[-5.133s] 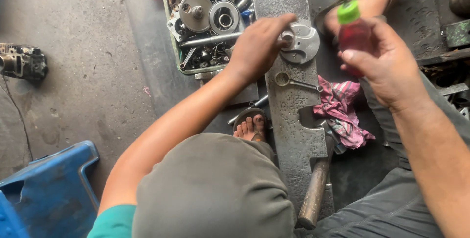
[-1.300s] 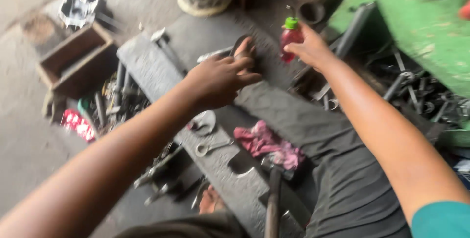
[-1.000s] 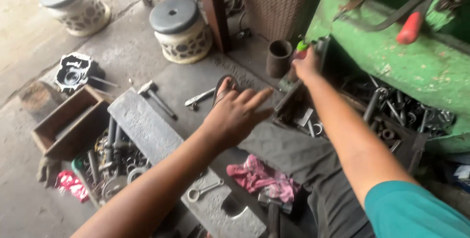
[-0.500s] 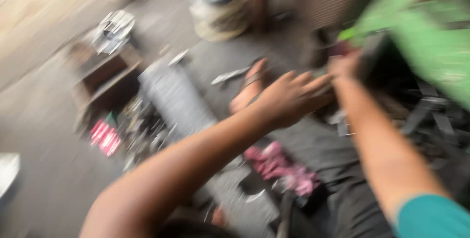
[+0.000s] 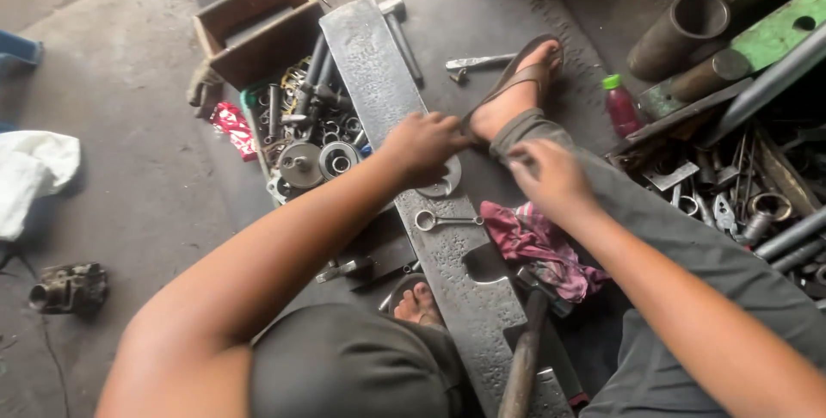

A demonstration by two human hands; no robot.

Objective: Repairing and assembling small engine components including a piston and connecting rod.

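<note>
My left hand (image 5: 423, 146) reaches across a long steel beam (image 5: 370, 57) and grips a round metal part (image 5: 446, 184) that lies on it. My right hand (image 5: 549, 175) hovers beside it over my trouser leg, fingers loosely curled and holding nothing. A small ring spanner (image 5: 447, 221) lies on the beam just below the round part. A red bottle with a green cap (image 5: 621, 107) stands on the floor at the right, apart from both hands. My sandalled foot (image 5: 514, 88) rests beside the beam.
A pink rag (image 5: 538, 248) and a hammer (image 5: 525, 358) lie near the beam's close end. Left of the beam are a tray of metal parts (image 5: 308, 138) and a wooden box (image 5: 256, 24). A ratchet (image 5: 477, 62) lies on the floor; pipes and tools (image 5: 757, 203) crowd the right.
My right hand carried the red bottle out to the right, left it standing on the floor and came back empty. My left hand lifted away and has returned to the round part.
</note>
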